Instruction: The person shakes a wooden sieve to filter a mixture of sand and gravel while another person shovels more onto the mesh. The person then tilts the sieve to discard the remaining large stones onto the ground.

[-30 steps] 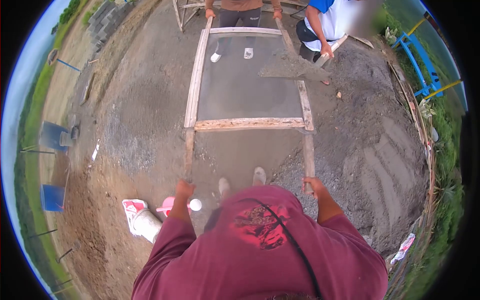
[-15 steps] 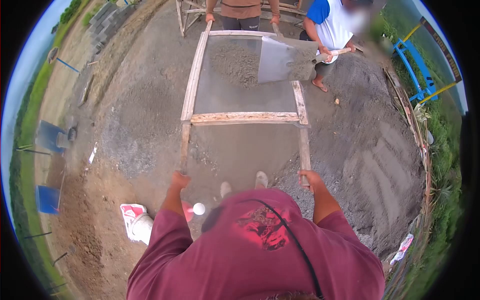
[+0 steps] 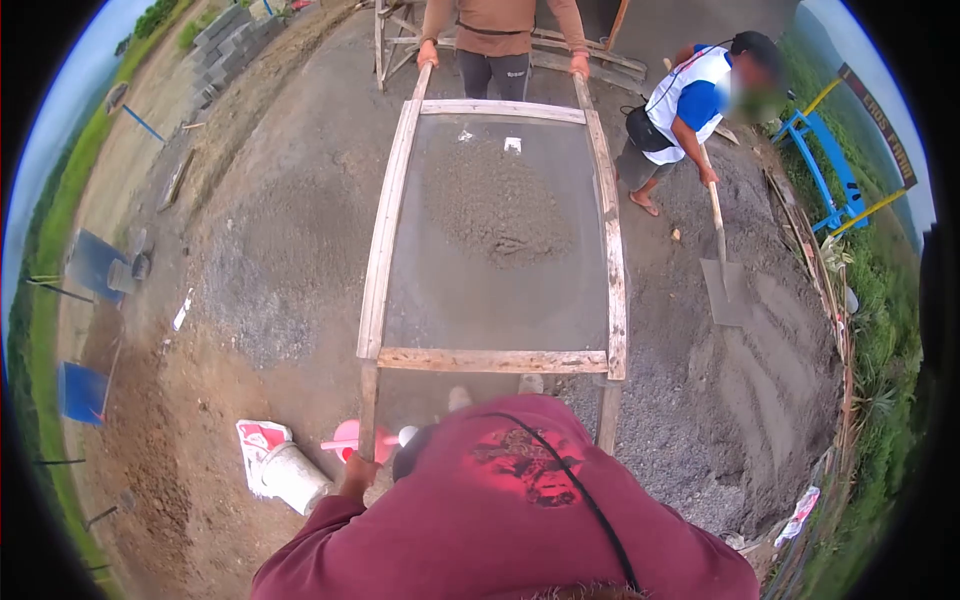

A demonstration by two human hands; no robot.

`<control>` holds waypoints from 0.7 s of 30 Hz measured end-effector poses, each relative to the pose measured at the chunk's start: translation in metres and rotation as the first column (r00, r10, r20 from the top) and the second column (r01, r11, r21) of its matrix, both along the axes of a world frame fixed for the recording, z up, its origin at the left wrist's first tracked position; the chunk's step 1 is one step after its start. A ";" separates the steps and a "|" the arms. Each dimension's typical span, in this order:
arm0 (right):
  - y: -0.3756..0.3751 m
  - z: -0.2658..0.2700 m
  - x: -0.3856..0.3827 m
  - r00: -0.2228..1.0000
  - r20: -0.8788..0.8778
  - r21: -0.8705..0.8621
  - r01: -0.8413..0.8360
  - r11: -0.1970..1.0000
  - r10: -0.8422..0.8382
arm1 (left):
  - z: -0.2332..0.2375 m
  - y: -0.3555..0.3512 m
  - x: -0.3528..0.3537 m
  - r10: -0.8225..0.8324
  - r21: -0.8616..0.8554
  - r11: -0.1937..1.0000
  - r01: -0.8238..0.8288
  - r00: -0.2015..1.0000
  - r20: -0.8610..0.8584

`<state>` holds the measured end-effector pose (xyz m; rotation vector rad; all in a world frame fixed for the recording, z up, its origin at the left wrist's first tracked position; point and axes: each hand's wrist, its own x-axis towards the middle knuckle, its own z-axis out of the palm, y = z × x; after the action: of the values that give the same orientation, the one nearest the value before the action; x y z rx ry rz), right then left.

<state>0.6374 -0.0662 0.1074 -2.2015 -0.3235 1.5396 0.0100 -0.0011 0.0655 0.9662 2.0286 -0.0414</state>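
Observation:
A rectangular wooden-framed sand sieve (image 3: 493, 358) stretches out before me, its grey mesh bearing a heap of damp-looking sand (image 3: 500, 205). My left hand (image 3: 361, 472) is closed around the near left handle of the sieve. The near right handle (image 3: 608, 415) runs down behind my maroon shirt, which hides my right hand. Opposite me, a person in a brown top (image 3: 505, 28) grips the two far handles. To the right, a co-worker in a white and blue shirt holds a shovel (image 3: 722, 290), its blade down on the sand pile.
Sand and gravel (image 3: 690, 440) spread on the right. A whitish bucket (image 3: 296, 476), a bag (image 3: 262, 436) and a pink round object (image 3: 352, 438) lie by my left side. Blue containers (image 3: 84, 392) stand at far left; concrete blocks (image 3: 225, 45) are stacked behind.
The sieve has moved toward me, and my right hand has gone out of sight behind my shirt. The shovel has swung from over the mesh down to the sand pile on the right.

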 end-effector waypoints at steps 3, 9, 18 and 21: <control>0.006 -0.037 0.004 0.998 0.007 -0.001 -0.057 0.998 0.057 | -0.041 0.004 -0.035 -0.103 -0.076 0.991 0.108 0.993 0.059; 0.149 -0.030 0.016 0.985 -0.164 0.044 0.057 0.997 -0.049 | -0.035 0.214 0.001 -0.155 0.043 0.987 0.156 0.988 -0.008; 0.267 0.068 0.043 0.995 -0.064 0.064 -0.078 0.995 0.082 | 0.033 0.326 0.034 0.031 0.177 0.981 -0.080 0.963 0.266; 0.154 -0.021 0.042 0.995 -0.101 0.086 -0.014 0.996 0.022 | -0.057 0.210 0.015 0.011 0.095 0.995 -0.027 0.985 0.172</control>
<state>0.6797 0.0882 0.0864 -2.0524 -0.3704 1.6114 0.0251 0.2091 0.0080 0.9759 1.8955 0.1469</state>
